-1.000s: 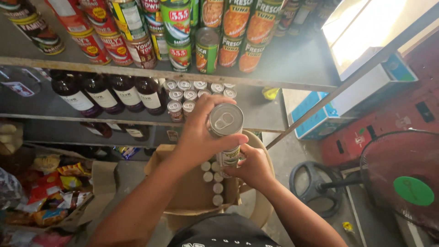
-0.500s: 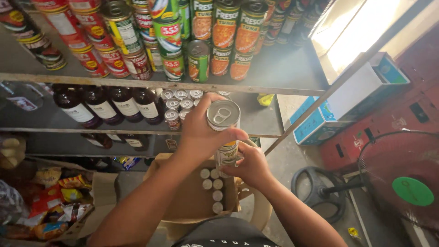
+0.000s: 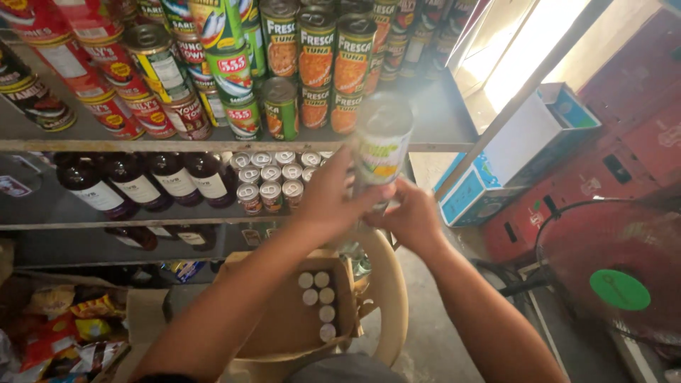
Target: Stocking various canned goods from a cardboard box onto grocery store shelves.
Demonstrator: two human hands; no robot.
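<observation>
Both my hands hold up a stack of tin cans (image 3: 381, 145), blurred, in front of the metal shelf (image 3: 433, 117). My left hand (image 3: 328, 195) grips the stack's side and my right hand (image 3: 410, 216) supports its lower end. The top can is level with the upper shelf's bare right end, beside stacked green and orange cans (image 3: 316, 67). Below my arms an open cardboard box (image 3: 284, 319) with several small cans (image 3: 323, 305) in it rests on a beige plastic chair (image 3: 389, 298).
Dark bottles (image 3: 135, 184) and small ring-pull cans (image 3: 269, 181) fill the middle shelf. Snack packets (image 3: 64, 326) lie at the lower left. A blue and white carton (image 3: 511, 156) leans at the right, with a red fan (image 3: 610, 269) beside it.
My hands have lifted the cans from just above the box up to the level of the upper shelf and moved them to the right.
</observation>
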